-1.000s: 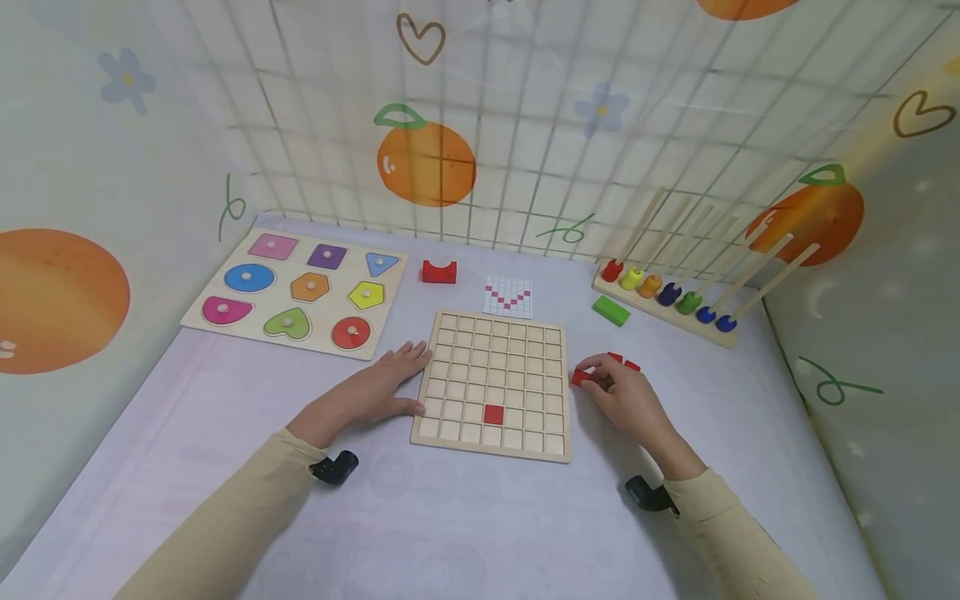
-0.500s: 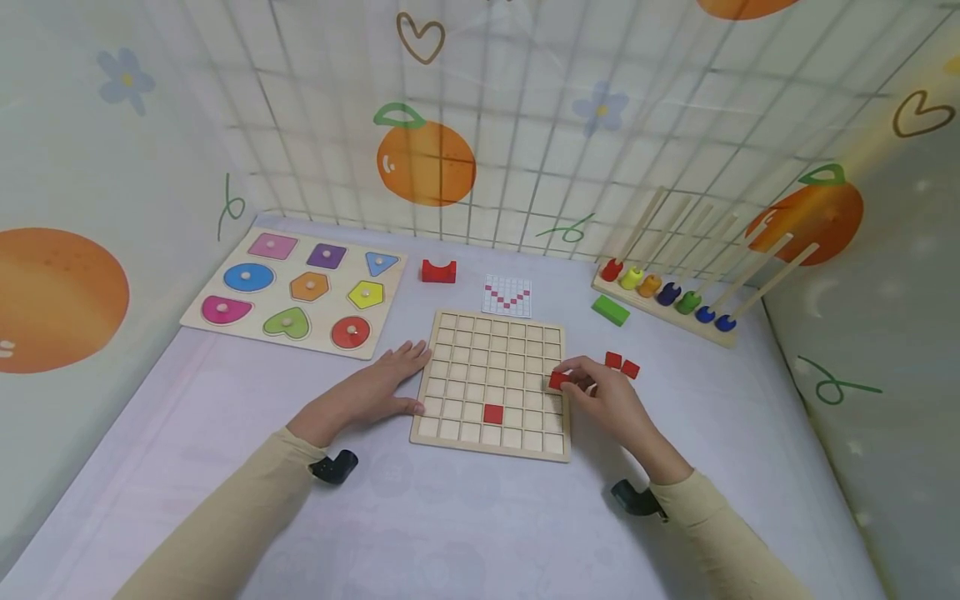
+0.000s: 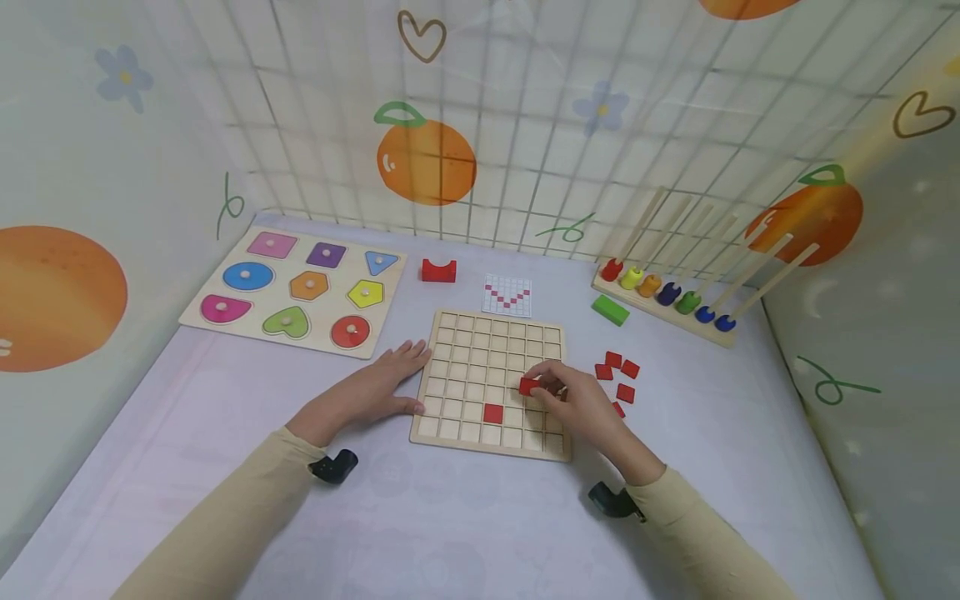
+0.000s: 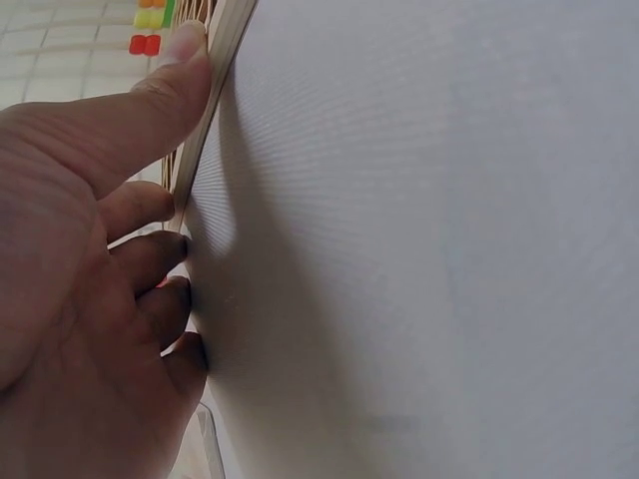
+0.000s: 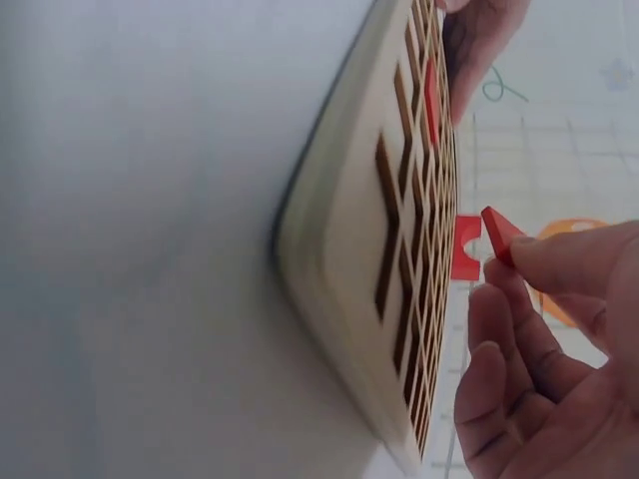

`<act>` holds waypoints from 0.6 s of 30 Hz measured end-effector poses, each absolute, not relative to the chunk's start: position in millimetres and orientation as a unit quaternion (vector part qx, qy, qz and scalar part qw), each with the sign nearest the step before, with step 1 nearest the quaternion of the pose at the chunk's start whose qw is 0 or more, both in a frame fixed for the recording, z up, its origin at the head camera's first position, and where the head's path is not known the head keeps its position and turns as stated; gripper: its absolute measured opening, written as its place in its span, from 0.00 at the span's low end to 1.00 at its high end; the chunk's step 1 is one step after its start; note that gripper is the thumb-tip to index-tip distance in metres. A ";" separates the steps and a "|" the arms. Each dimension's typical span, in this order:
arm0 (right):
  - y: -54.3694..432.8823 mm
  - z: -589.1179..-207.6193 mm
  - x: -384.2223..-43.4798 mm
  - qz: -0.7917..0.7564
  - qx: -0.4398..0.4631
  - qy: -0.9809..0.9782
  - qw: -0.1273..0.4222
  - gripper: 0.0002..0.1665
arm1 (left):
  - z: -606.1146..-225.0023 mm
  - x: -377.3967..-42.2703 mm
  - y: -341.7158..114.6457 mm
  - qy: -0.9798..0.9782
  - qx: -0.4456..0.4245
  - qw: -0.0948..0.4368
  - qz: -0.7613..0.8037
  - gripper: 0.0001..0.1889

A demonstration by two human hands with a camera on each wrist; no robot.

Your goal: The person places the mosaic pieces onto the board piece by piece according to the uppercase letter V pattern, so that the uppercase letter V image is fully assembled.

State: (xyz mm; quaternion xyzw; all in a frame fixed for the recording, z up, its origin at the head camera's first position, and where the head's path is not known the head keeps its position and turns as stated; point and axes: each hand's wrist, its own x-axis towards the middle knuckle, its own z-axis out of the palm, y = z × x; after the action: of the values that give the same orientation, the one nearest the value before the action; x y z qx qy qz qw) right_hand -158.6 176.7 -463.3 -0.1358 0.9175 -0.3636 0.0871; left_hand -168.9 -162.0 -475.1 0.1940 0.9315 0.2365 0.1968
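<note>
A wooden grid board (image 3: 457,350) lies in the middle of the table, with one red square tile (image 3: 493,413) set in a cell of its lower part. My right hand (image 3: 581,404) is over the board's right half and pinches another red tile (image 5: 502,235) between thumb and fingertip; the right wrist view shows it tilted above the cells. My left hand (image 3: 375,387) rests at the board's left edge, fingers extended and touching the frame. In the left wrist view its thumb (image 4: 165,100) lies against the board's side. Several loose red tiles (image 3: 626,393) lie right of the board.
Behind the board lies a small pattern card (image 3: 507,297). A red notched block (image 3: 438,272) and a green block (image 3: 611,311) stand near it. At the back left lies a shape puzzle (image 3: 294,292); at the back right, a peg rack (image 3: 667,304) with coloured beads.
My right hand has carried a red tile leftward from the loose pile to over the board, uncovering more loose tiles. The left hand has stayed at the board's edge.
</note>
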 end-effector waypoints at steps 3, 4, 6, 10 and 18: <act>167.3 -462.8 -156.7 -0.367 -0.143 0.915 0.090 0.14 | -475.3 -169.1 -161.8 0.932 0.194 0.197 0.236 0.51; 164.1 -462.8 -156.2 -0.367 -0.148 0.914 0.090 0.14 | -475.2 -169.0 -161.8 0.932 0.193 0.197 0.235 0.51; 157.8 -463.0 -155.1 -0.370 -0.155 0.911 0.092 0.13 | -474.8 -168.9 -161.8 0.932 0.192 0.197 0.236 0.51; 145.7 -463.0 -153.9 -0.371 -0.165 0.909 0.096 0.12 | -473.5 -168.6 -161.5 0.930 0.192 0.200 0.240 0.51; 129.0 -462.7 -153.0 -0.361 -0.168 0.913 0.089 0.12 | -472.9 -169.0 -162.1 0.929 0.202 0.197 0.240 0.51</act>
State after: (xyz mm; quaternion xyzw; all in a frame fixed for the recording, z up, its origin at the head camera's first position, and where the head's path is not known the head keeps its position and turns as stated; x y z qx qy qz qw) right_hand -153.0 129.0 -462.7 -0.1678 0.9129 -0.3612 0.0893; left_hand -169.0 -162.1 -472.9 0.2021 0.9289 0.2395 0.1974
